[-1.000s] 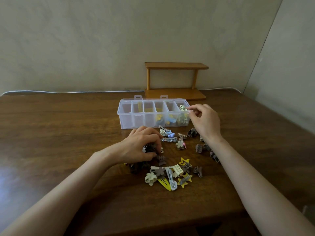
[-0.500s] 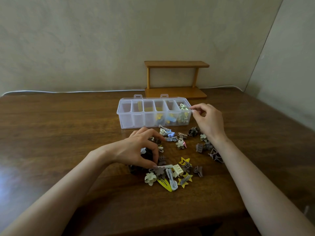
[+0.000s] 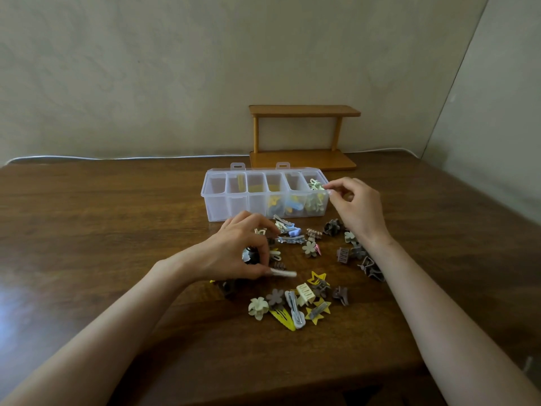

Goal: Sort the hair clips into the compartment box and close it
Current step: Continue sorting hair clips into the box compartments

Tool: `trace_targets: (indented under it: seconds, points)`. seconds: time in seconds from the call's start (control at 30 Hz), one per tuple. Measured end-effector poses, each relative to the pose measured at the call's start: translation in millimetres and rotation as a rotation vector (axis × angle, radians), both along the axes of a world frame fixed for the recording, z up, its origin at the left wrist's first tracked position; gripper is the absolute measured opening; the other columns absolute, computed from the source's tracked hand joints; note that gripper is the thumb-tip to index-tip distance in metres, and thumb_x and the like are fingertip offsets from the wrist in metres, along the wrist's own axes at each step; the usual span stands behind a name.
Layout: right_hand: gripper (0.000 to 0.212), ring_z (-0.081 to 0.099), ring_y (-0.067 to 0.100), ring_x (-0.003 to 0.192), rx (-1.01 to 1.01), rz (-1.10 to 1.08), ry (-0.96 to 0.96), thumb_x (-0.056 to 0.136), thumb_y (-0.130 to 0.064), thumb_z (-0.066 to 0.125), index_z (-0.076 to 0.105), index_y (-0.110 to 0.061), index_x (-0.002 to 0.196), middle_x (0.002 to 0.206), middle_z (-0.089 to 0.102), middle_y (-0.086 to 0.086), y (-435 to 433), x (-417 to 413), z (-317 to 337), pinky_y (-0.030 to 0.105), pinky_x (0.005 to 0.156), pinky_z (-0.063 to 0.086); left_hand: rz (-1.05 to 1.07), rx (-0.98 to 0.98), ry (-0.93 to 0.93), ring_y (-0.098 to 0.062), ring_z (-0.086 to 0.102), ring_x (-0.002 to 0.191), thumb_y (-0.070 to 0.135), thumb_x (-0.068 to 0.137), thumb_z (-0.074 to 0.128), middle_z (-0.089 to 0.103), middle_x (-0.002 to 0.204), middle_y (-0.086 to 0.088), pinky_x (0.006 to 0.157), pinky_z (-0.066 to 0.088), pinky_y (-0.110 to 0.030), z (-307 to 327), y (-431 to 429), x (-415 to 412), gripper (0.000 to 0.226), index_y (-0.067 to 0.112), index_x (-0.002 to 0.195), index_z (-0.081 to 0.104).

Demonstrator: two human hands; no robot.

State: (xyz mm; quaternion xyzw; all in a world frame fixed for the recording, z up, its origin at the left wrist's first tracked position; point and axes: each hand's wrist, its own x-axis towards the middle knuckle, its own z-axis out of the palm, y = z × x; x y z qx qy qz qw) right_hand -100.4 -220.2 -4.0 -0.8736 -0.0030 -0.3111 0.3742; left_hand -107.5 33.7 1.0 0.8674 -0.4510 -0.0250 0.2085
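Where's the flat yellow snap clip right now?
Head view, centre: the yellow snap clip lies nearest the person, between the cream flower clip on its left and the grey snap clip on its right.

Compartment box (image 3: 234, 202): clear, six compartments, open, toward the surface's far edge; right three hold clips.
Hair clips (image 3: 304, 291): mixed colours, scattered mid-surface.
Green clip (image 3: 317, 185): pinched above the rightmost compartment.
White clip (image 3: 283, 273): pinched over the pile.

Dim, flat, warm light. A pale sheen lies on the table (image 3: 20, 300) well left of the fingers (image 3: 257, 222) of the left hand (image 3: 231, 254), and a soft shadow pools just beneath them. The white clip (image 3: 283, 273) pinched at their tips is smeared by motion. Wide-angle distortion bows the table's far edge. Detail is soft and grainy.
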Motion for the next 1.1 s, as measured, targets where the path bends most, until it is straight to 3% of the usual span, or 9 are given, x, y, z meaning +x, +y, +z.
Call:
trace_targets:
  seconds: [0.13,0.27,0.4,0.5,0.57,0.7,0.83,0.97,1.1]
  points:
    - [0.019,0.055,0.005,0.077,0.068,0.183,-0.026,0.086,-0.003,0.057,0.07,-0.016,0.093,0.088,0.063,-0.006,7.8,-7.9,6.7,0.014,0.065,0.045,0.101,-0.294,0.012,-0.001,0.047,0.112,0.023,0.081,0.066,0.053,0.118,0.013,0.091,0.046,-0.025,0.3,-1.0,2.6,0.007,0.02,0.08,0.06]
    - [0.021,0.053,0.001,0.073,0.057,0.31,0.0,0.085,0.0,0.059,0.07,-0.015,0.095,0.083,0.06,-0.011,14.5,-12.9,9.6,0.017,0.066,0.045,0.303,-0.598,0.168,-0.011,0.067,0.077,0.014,0.086,0.06,0.068,0.088,0.002,0.07,0.057,-0.025,1.7,-5.1,-1.4,0.007,0.009,0.088,0.056]
    - [0.032,0.052,0.003,0.068,0.093,0.52,0.116,0.082,-0.003,0.067,0.067,-0.023,0.107,0.089,0.063,-0.005,23.3,-15.4,13.1,0.016,0.062,0.046,0.349,-0.663,0.19,-0.011,0.066,0.07,0.014,0.088,0.059,0.068,0.079,-0.001,0.064,0.057,-0.026,1.6,-12.6,-2.1,0.009,0.006,0.091,0.056]
    - [0.029,0.057,0.001,0.071,0.068,0.57,0.086,0.079,-0.004,0.07,0.069,-0.019,0.104,0.091,0.067,-0.004,32.0,-16.8,12.0,0.014,0.061,0.046,0.35,-0.662,0.177,-0.011,0.066,0.069,0.017,0.087,0.06,0.068,0.077,0.001,0.062,0.055,-0.024,4.5,-20.8,-0.3,0.01,0.007,0.09,0.058]
    - [0.019,0.061,0.001,0.075,0.06,0.55,0.017,0.077,-0.006,0.072,0.071,-0.016,0.093,0.088,0.069,-0.005,33.9,-17.4,10.4,0.014,0.063,0.046,0.335,-0.665,0.182,-0.008,0.065,0.069,0.017,0.087,0.06,0.068,0.078,-0.001,0.06,0.052,-0.019,6.9,-25.2,1.4,0.01,0.008,0.09,0.058]
    - [0.011,0.065,0.015,0.078,0.067,0.496,-0.029,0.076,-0.011,0.072,0.072,-0.018,0.084,0.083,0.071,-0.002,30.2,-16.7,10.1,0.03,0.071,0.054,0.312,-0.641,0.209,-0.012,0.066,0.073,0.016,0.087,0.06,0.069,0.081,-0.003,0.064,0.053,-0.019,7.2,-30.7,5.3,0.01,0.007,0.092,0.059]
    - [0.01,0.065,0.003,0.078,0.113,0.323,-0.066,0.081,-0.008,0.069,0.07,-0.016,0.087,0.081,0.069,-0.008,22.7,-16.3,11.1,0.02,0.072,0.054,0.376,-0.671,0.154,-0.01,0.062,0.08,0.017,0.09,0.057,0.065,0.092,0.001,0.065,0.052,-0.018,3.0,-31.3,9.7,0.012,0.011,0.101,0.057]
    - [0.005,0.061,0.003,0.07,0.183,0.011,-0.167,0.084,-0.015,0.068,0.064,-0.013,0.085,0.077,0.064,-0.009,4.1,-9.4,12.1,0.018,0.065,0.05,0.481,-0.658,-0.042,-0.005,0.057,0.089,0.014,0.09,0.056,0.06,0.102,0.004,0.065,0.046,-0.012,-7.6,-17.5,16.1,0.013,0.014,0.102,0.055]
    - [0.011,0.055,0.002,0.067,0.13,-0.159,-0.166,0.083,-0.021,0.069,0.065,-0.011,0.083,0.075,0.062,-0.006,-4.2,0.8,9.4,0.015,0.061,0.042,0.542,-0.623,-0.177,-0.01,0.055,0.097,0.012,0.088,0.057,0.055,0.11,0.002,0.078,0.05,-0.027,-13.7,-1.9,26.1,0.016,0.015,0.103,0.054]
